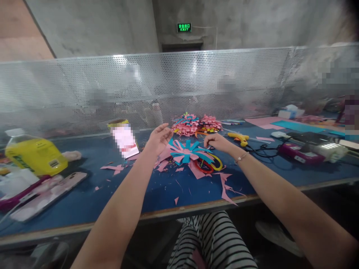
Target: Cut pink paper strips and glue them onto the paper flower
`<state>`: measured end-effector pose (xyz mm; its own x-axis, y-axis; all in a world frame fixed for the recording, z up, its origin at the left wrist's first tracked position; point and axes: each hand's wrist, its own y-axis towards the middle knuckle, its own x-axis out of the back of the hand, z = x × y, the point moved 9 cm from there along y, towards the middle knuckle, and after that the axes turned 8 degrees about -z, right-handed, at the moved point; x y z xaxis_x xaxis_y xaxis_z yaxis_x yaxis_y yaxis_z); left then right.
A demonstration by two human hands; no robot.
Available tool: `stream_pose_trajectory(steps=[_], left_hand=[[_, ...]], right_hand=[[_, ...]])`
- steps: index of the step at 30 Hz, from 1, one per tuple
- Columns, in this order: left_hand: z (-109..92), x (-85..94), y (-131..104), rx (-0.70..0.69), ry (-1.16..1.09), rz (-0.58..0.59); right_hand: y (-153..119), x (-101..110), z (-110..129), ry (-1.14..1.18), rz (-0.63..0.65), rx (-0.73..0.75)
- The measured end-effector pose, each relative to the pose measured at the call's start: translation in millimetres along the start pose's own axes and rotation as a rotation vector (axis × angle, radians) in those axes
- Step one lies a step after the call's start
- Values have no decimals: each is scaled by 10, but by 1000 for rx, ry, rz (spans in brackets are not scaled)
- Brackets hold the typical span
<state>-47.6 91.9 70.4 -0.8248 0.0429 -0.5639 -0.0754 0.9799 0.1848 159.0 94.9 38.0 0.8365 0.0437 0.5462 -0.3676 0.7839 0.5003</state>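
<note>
A pink and blue paper flower [185, 152] with looped and flat strips lies on the blue table [162, 192] between my hands. My left hand [160, 137] is just left of it, fingers apart and holding nothing. On the flower's right, my right hand [214, 141] has its fingers curled together; whatever they hold, if anything, is too small to make out. Scissors with red and yellow handles [206, 165] rest beside the flower's lower right edge. Behind it sit fringed paper flowers [186, 127] in pink and blue.
Pink scraps [226, 188] litter the table. A yellow glue gun [238, 138] and a purple device [297, 153] lie at right. To the left are a lit phone [125, 140], a yellow bottle [36, 153] and a pink phone [49, 196]. A perforated metal screen [168, 86] stands behind.
</note>
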Motion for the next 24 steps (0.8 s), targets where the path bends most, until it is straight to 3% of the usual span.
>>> stream_pose_trajectory(steps=[5,9,14,16,20,24], left_hand=[[34,18,9,7,62,0],[32,46,38,-49,221,6],[-4,70,80,-310,923,32],[69,74,83,-328,1159,74],[147,147,84,-266,1315,93],[265,302,85,7,1233,93]], right_hand=[[-28,-83,395,-183,-138,265],[-100,-364,676,-305,-66,430],[-177,-707,734,-384,120,476],[-211,-791,715,-414,180,469],[-263,-881,678,-458,255,428],[-274,-908,655,-504,269,377]])
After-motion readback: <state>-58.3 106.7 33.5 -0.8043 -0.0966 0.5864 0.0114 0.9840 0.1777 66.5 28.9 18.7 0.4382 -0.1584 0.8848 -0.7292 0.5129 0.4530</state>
